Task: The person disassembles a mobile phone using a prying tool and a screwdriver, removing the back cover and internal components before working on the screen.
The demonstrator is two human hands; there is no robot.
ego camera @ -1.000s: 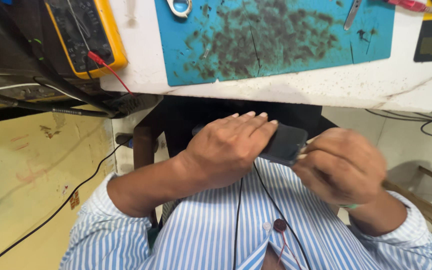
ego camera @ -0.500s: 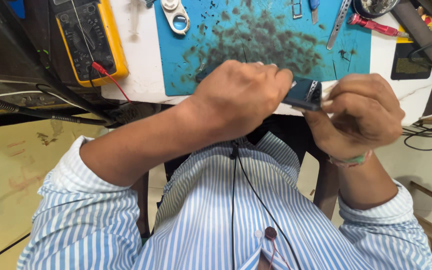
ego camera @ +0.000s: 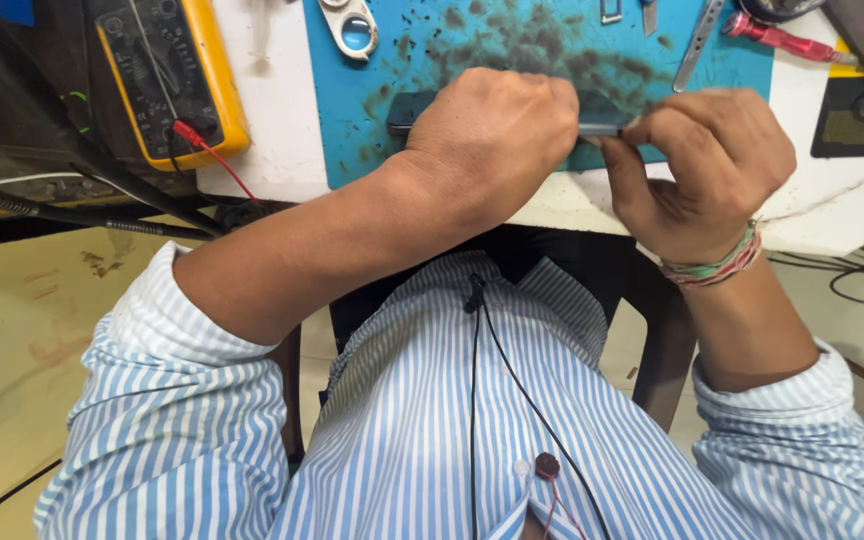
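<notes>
Your left hand is fisted over a dark flat phone, fingers clamped on it; it sits above the blue mat, at 12 o'clock from your chest. Your right hand pinches its right end, fingers together on the edge. Keep the slab level; likely best to brace wrists on the white bench edge. Phone: thin, smooth, hard. Mat: rubbery, blotched dark. Yellow multimeter at 10 o'clock, metal tweezers at 1.
</notes>
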